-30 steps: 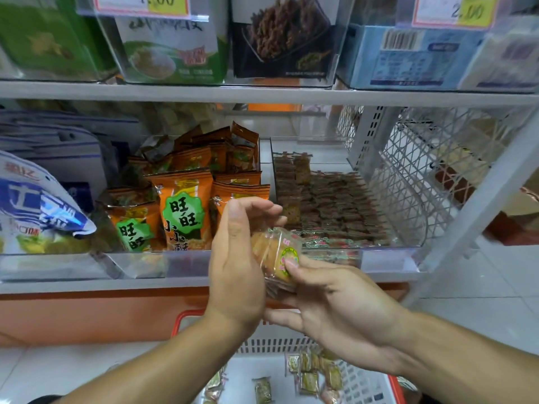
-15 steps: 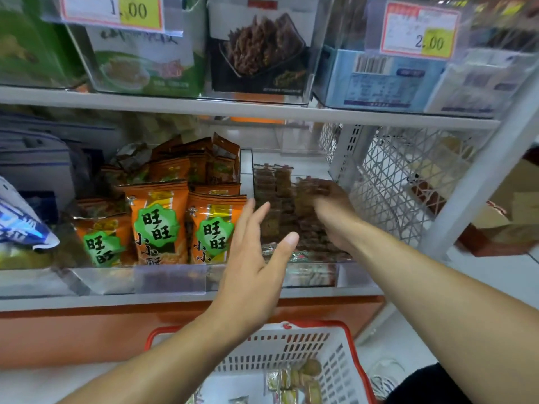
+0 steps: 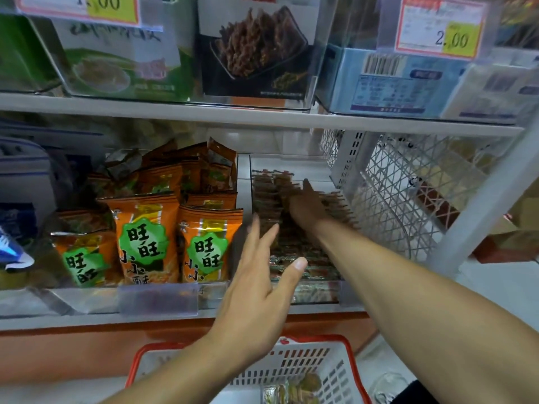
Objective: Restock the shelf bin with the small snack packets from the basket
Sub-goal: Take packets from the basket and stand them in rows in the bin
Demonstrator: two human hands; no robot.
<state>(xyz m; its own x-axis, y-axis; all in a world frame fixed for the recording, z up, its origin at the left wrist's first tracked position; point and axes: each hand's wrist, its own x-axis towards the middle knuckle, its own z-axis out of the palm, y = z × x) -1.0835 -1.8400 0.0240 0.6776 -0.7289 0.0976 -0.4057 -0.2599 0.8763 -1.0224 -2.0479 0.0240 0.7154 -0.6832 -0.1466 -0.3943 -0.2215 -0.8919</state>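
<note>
A clear shelf bin [image 3: 318, 293] on the lower shelf holds rows of small brown snack packets [image 3: 294, 246]. My right hand [image 3: 306, 204] reaches deep into the bin and lies flat on the packets near the back, fingers extended; what is under its palm is hidden. My left hand [image 3: 262, 284] hovers in front of the bin's left front corner with fingers spread and nothing in it. Below, a white basket [image 3: 335, 371] with a red rim holds a few small packets [image 3: 291, 390].
Orange snack bags [image 3: 145, 237] fill the neighbouring bin on the left. A white wire-mesh side panel [image 3: 408, 199] and a slanted shelf post [image 3: 481, 205] bound the bin on the right. An upper shelf [image 3: 262, 115] with boxed goods hangs close overhead.
My hands have parted after holding a packet together in front of the shelf. The right hand went deep into the bin; the left hand has opened and holds nothing.
</note>
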